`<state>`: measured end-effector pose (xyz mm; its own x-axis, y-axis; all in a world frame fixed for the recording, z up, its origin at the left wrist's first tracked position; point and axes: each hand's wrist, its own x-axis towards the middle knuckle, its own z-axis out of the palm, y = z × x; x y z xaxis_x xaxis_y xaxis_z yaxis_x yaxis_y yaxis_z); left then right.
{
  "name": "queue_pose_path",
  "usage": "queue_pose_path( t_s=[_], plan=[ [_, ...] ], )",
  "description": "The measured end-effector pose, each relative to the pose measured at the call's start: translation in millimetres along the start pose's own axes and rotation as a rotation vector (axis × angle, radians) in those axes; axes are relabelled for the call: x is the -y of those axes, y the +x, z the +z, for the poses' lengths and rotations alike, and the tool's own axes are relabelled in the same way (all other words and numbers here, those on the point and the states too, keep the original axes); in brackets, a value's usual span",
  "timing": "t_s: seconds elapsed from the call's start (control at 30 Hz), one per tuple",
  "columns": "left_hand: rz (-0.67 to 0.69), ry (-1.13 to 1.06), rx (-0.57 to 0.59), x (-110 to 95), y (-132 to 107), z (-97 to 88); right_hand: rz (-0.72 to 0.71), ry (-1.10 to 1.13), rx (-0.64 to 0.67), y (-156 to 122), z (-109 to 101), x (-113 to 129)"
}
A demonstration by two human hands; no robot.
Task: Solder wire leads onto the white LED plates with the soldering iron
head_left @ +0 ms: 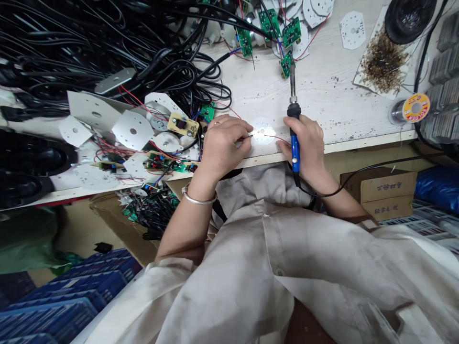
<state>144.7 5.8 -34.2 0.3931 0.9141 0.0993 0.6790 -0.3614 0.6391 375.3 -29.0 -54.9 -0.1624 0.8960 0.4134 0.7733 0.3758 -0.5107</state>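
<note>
My right hand (307, 143) is wrapped around the blue handle of a soldering iron (294, 143), whose metal tip points away from me toward a small green circuit board (286, 64). Under the same hand a thin red wire (276, 137) runs across a white LED board (263, 131) lying near the table's front edge. On the board's left side, my left hand (225, 143) is closed in a pinch on a thin dark wire (248, 137). Its fingertips are beside the board; whether they touch it is hard to tell.
Black cables (143, 57) heap at the back left, with white plates (132, 130) and a yellowish circuit board (182, 125) in front. A solder spool (416, 108) stands at right, near brown debris (385, 62) on a card. The iron's cord (344, 184) trails right. Below is a cardboard box (387, 186).
</note>
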Motion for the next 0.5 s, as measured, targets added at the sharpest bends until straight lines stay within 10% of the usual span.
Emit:
queue_pose_path(
  t_s=[0.17, 0.5],
  plan=[
    [0.021, 0.007, -0.027, 3, 0, 2.4, 0.097, -0.045, 0.010, 2, -9, -30],
    [0.094, -0.043, -0.049, 9, 1, -2.0, 0.092, -0.138, -0.506, 4, -68, -100]
  ],
)
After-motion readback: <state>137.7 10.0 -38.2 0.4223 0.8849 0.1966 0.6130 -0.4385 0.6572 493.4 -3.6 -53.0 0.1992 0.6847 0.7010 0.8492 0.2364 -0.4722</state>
